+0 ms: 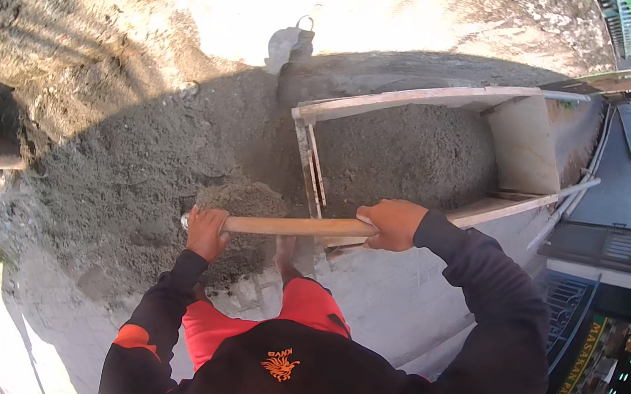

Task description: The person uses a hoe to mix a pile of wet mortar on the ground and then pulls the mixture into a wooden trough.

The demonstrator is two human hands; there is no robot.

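We have a handle spanning from our left hand to our right hand, with a loose heap spread on the ground beyond the left. Ahead of the right hand, beside the heap, lies a box with loose material in it; a fence stands well to its right.

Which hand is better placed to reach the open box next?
Probably the right hand: it grips the wooden handle nearer the open box, while the left hand holds it farther off.
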